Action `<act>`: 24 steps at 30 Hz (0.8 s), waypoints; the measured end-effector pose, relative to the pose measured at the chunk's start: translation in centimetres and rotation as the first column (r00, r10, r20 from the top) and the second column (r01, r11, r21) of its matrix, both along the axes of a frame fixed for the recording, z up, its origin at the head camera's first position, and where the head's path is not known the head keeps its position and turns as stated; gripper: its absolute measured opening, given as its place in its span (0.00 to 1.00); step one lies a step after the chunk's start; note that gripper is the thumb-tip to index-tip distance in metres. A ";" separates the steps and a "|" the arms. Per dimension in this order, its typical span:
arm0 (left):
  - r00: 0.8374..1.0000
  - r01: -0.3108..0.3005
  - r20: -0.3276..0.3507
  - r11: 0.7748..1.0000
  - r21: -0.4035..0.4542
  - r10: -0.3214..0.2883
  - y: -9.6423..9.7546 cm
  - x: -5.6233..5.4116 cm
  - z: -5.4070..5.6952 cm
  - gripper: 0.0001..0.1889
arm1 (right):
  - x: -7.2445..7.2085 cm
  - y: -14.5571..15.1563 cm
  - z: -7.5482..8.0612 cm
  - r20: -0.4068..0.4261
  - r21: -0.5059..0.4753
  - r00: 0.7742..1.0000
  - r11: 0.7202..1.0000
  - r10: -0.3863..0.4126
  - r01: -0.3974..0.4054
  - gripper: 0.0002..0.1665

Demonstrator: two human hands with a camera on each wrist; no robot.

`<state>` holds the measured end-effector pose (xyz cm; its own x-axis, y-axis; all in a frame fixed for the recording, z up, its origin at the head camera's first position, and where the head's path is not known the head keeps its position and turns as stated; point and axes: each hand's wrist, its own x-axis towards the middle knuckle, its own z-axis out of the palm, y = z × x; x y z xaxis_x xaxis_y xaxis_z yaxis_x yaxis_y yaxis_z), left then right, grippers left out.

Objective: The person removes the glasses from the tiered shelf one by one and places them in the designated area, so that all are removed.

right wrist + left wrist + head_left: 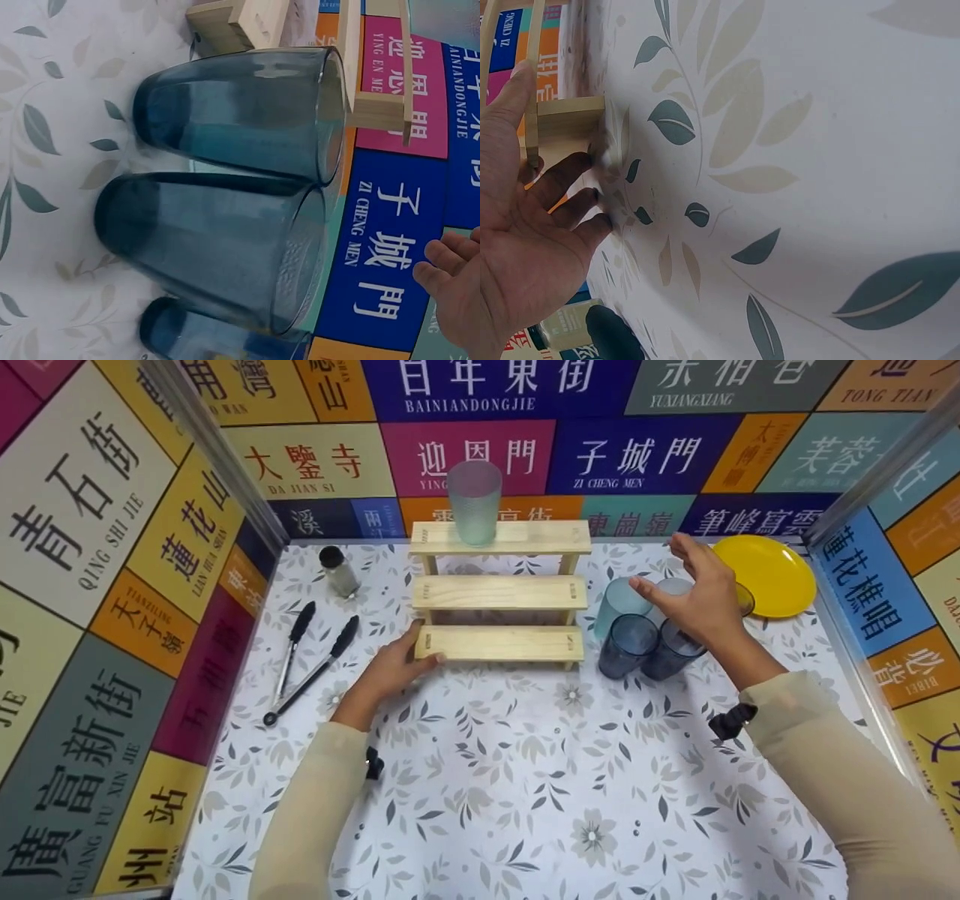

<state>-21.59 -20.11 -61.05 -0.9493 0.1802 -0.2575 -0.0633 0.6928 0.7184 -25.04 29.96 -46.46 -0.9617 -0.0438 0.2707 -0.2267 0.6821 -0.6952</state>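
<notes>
A three-step wooden rack (499,594) stands on the patterned cloth. On its top step, left of the middle, a pale green ribbed glass (475,506) stands upright. My left hand (391,664) grips the left end of the bottom step, its thumb (514,94) lying on the wood. Raised over a group of glasses right of the rack, my right hand (705,596) has its fingers and thumb spread apart and holds nothing. Two dark blue glasses (628,649) are at the front of that group. A light teal glass (611,611) stands behind them; my right hand partly hides the others.
A yellow plate (780,577) lies at the back right, beside the glasses. Black-tipped metal tongs (322,669) lie spread on the left, with a small black-capped jar (342,576) behind them. Printed panels (465,457) wall the back and both sides.
</notes>
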 end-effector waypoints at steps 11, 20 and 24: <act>1.000 -0.001 -0.002 1.000 0.024 0.001 0.1 0.0 0.0 0.56 | -2.1 -3.3 1.0 -0.041 0.038 0.997 0.997 0.065 -0.064 0.58; 1.000 0.009 -0.017 1.000 0.015 -0.009 0.2 0.1 0.3 0.55 | -3.3 -6.4 2.0 -0.053 0.073 0.993 0.992 0.110 -0.106 0.59; 1.000 0.007 -0.016 1.000 0.018 -0.007 0.2 0.1 0.2 0.54 | -3.9 -7.7 2.2 -0.048 0.083 0.990 0.989 0.130 -0.126 0.60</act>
